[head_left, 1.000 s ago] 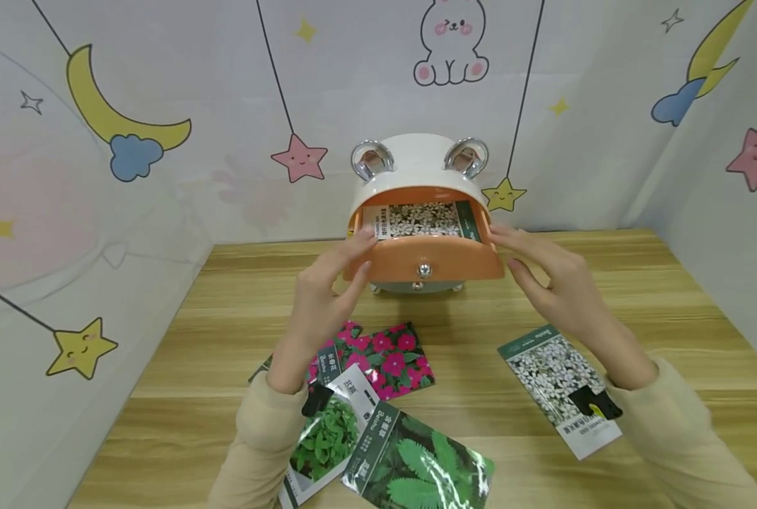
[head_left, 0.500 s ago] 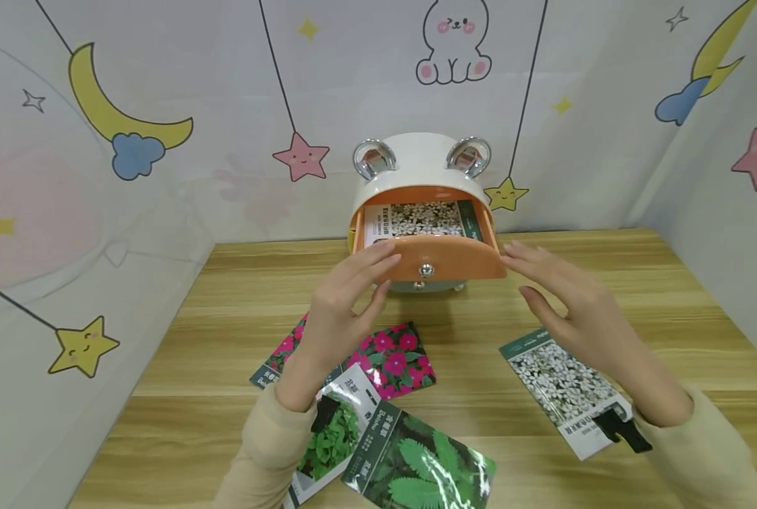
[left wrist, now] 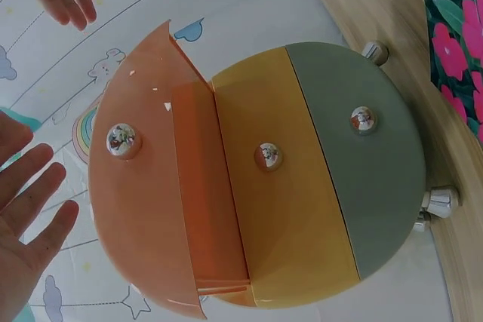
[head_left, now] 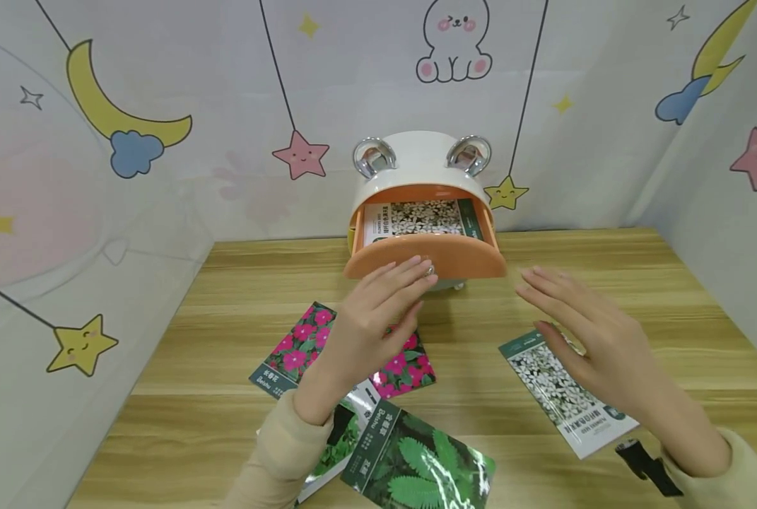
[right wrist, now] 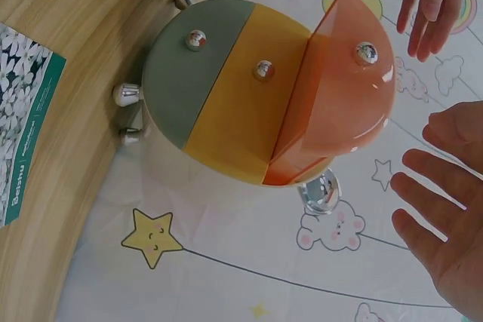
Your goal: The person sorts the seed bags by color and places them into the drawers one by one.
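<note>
One round, glossy, white-topped, ring-eared cabinet (head_left: 419, 162), at the table's back. Its orange, curved-front upper drawer (head_left: 464, 256) stands open; inside lies a white-flower packet (head_left: 425, 218). Left hand (head_left: 373, 324): fingers extended, before the drawer front, apart from its silver ball knob (left wrist: 121, 140). Right hand (head_left: 597, 339): fingers extended, clear of the drawer, above a second white-flower packet (head_left: 562, 392). On the wood-grain table (head_left: 225, 276), front left: magenta-flower packets (head_left: 304, 339), green-leaf packets (head_left: 419, 452).
</note>
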Demonstrator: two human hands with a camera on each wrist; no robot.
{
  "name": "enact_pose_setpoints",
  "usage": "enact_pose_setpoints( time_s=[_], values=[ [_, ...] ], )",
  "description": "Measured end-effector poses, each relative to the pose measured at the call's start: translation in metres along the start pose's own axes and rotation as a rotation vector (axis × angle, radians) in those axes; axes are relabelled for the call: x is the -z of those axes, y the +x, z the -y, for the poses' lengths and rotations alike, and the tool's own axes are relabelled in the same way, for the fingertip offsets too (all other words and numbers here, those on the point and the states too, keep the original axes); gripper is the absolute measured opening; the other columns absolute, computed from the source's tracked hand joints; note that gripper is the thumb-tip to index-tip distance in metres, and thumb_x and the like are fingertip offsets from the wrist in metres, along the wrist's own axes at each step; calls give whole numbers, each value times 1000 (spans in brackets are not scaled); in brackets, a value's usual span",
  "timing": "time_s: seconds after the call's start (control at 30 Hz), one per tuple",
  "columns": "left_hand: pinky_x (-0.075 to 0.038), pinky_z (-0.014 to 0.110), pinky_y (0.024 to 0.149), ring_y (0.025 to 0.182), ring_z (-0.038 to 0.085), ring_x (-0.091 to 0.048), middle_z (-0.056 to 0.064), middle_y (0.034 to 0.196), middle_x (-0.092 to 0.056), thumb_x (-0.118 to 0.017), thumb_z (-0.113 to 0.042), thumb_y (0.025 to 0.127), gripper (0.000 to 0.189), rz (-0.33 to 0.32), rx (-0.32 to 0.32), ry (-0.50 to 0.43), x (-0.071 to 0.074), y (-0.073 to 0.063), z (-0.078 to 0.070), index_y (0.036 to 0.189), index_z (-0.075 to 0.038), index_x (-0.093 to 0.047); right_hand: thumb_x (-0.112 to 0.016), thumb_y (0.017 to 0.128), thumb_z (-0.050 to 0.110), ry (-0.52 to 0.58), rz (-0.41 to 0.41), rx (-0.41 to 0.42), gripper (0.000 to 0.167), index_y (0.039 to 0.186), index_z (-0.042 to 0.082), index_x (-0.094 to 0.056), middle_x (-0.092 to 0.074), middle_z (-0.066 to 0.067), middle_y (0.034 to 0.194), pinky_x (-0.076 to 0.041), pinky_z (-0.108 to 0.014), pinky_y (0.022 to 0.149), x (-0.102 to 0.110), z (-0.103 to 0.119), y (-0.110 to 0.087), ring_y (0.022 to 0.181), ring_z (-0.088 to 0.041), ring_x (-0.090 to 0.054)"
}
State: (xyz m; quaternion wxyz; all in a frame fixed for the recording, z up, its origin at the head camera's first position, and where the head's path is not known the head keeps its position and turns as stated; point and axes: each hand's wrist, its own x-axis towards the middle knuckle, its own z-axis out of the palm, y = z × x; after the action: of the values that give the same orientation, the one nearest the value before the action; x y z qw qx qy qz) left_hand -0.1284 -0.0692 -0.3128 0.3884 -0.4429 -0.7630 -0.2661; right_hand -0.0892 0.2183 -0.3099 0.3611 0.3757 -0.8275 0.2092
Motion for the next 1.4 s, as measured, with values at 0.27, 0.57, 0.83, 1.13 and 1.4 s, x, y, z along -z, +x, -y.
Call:
enact_pose_setpoints(
  time_s=[0.27, 0.57, 0.83, 1.13, 1.4],
  values=[
    [-44, 39, 108, 125, 23, -58, 10, 127, -66, -68, -7, 85, 36, 56, -81, 35, -8, 2, -12, 121, -5, -66, -38, 103, 40, -59, 64, -21, 49, 128, 5, -61, -51, -1, 144, -24, -22, 119, 15, 11, -16, 140, -9, -39],
    [-41, 35, 111, 127, 19, -56, 6, 129, -65, -64, -17, 89, 35, 123, -150, 87, -20, 0, -18, 123, -9, -65, -30, 103, 46, -157, 239, -90, 54, 134, 10, -56, -47, -3, 148, -13, -27, 123, 23, 21, -41, 146, -9, -29],
    [-40, 31, 111, 129, 16, -54, 2, 134, -61, -61, -20, 92, 36, 217, -197, 98, -36, -2, -20, 128, -12, -62, -26, 103, 49, -208, 273, -144, 57, 139, 12, -52, -41, 0, 153, -7, -23, 123, 23, 24, -59, 148, -6, -20],
    [-32, 30, 117, 133, 14, -49, -1, 140, -56, -55, -23, 96, 38, 396, -215, 99, -56, -1, -19, 133, -17, -57, -25, 101, 54, -247, 287, -177, 63, 138, 10, -52, -40, 0, 153, -5, -19, 122, 18, 18, -82, 148, -3, -15],
    [-30, 29, 118, 140, 12, -40, -4, 147, -48, -48, -28, 100, 42, 625, -222, 97, -74, 0, -28, 141, -21, -49, -43, 97, 55, -239, 358, -235, 58, 137, 14, -53, -51, -11, 144, -2, -24, 123, 9, 5, -106, 147, -16, -27]
  ],
)
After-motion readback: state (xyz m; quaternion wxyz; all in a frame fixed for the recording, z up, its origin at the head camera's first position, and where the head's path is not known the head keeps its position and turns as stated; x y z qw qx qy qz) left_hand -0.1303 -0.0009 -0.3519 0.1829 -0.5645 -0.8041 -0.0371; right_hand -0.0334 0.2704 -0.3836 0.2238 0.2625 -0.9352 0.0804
